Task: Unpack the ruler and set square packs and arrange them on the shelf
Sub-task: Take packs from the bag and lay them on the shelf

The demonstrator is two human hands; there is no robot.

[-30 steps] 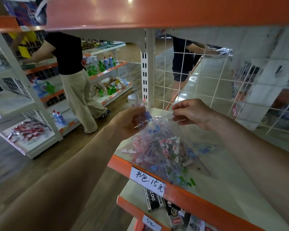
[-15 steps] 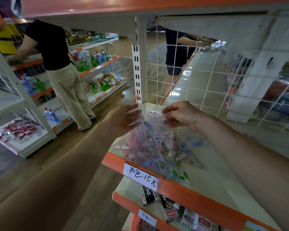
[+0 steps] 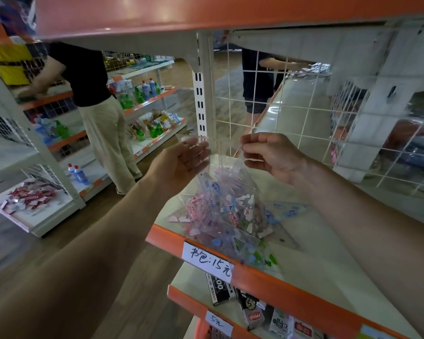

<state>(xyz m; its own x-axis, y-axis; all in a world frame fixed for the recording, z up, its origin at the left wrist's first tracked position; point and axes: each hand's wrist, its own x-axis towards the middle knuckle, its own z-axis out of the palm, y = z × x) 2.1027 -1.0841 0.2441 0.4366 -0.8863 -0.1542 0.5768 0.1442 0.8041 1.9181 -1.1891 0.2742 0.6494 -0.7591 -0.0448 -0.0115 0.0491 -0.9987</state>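
Left grip (image 3: 181,165) and right grip (image 3: 272,155) each pinch one side of the bag (image 3: 220,192) mouth, likely to spread it open; bag bottom sits on the shelf (image 3: 311,265), taking weight.

At mid-frame we hold the bag of set square packs (image 3: 225,209) by its top, our left hand (image 3: 181,162) on its left, our right hand (image 3: 272,157) on its right; its bottom rests on the shelf (image 3: 304,265) near the front edge. A price label (image 3: 209,261) hangs just below it, with boxes (image 3: 252,311) on the tier underneath. A wire grid (image 3: 283,105) stands behind the shelf.
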